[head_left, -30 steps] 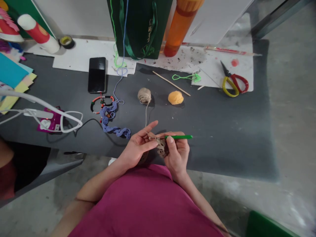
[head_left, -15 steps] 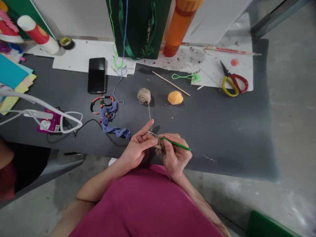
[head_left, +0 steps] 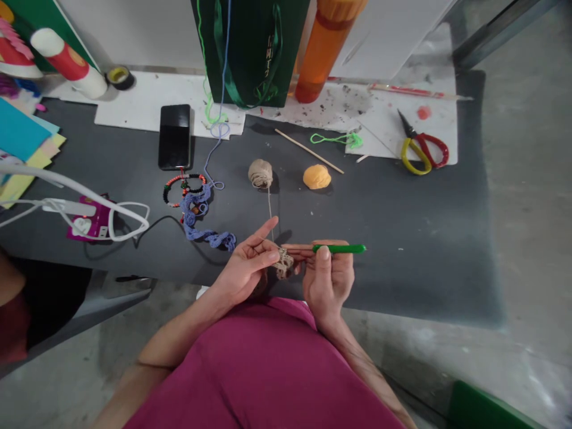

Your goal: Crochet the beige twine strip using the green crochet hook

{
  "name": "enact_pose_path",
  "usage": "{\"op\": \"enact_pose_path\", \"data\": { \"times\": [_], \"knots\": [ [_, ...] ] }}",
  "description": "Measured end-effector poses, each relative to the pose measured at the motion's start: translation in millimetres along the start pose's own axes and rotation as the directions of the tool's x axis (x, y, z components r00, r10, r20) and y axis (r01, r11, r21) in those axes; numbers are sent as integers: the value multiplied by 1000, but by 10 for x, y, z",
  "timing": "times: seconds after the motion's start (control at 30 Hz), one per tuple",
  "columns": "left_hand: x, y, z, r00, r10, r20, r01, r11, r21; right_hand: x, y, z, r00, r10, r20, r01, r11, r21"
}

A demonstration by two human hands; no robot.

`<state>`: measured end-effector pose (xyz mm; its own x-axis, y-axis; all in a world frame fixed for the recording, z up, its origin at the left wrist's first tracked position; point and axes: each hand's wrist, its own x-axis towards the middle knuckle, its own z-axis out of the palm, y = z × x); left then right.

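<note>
Between thumb and fingers, my left hand [head_left: 248, 262] pinches a small beige crochet piece [head_left: 284, 263], its index finger stretched out with the yarn passing by it. From there a strand runs up to a beige yarn ball [head_left: 260, 174] on the table. My right hand [head_left: 329, 275] grips a crochet hook by its green handle [head_left: 342, 248], lying nearly level and pointing left. The hook's tip meets the crochet piece, too fine to make out exactly. A yellow yarn ball [head_left: 317, 177] sits beyond my right hand.
A thin wooden stick [head_left: 309, 151], green yarn [head_left: 337, 140] and scissors [head_left: 423, 146] lie farther back. To the left are a blue-purple crocheted strip [head_left: 196, 220], a phone [head_left: 174, 137] and white cables [head_left: 89, 182]. A green bag [head_left: 250, 53] and an orange bottle [head_left: 325, 50] stand behind.
My right hand has moved slightly right, and the hook has swung from slanting down rightward to nearly level. More of the crochet piece shows. My left hand has shifted slightly left.
</note>
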<state>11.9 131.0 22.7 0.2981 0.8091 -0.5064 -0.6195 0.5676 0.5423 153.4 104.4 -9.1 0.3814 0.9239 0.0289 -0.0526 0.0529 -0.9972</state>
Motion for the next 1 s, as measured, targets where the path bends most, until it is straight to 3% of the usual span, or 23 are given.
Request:
{"op": "enact_pose_path", "data": {
  "times": [0.23,0.4,0.5,0.6,0.67,0.83,1.0],
  "knots": [
    [-10,-34,13,1000,11,26,-11,1000,8,23,-45,96,992,75,102,-93,978,185],
    [-19,-64,19,1000,-4,20,2,998,69,-10,-53,72,992,27,123,-47,987,157],
    [-2,-79,13,998,61,1,-61,996,72,19,-89,38,972,-154,176,158,987,-8],
    [12,-86,10,997,79,-24,-78,996,50,57,-108,43,866,-431,252,476,865,-156],
    [11,-80,15,999,42,-28,-42,999,19,62,-97,64,833,-499,239,544,819,-183],
    [-8,-48,35,999,-35,-17,34,998,-61,-1,-48,99,953,-288,90,296,950,-96],
    [-2,-27,39,998,-57,-34,54,996,-75,-58,-44,65,988,-153,10,153,980,-129]
  ]
}}
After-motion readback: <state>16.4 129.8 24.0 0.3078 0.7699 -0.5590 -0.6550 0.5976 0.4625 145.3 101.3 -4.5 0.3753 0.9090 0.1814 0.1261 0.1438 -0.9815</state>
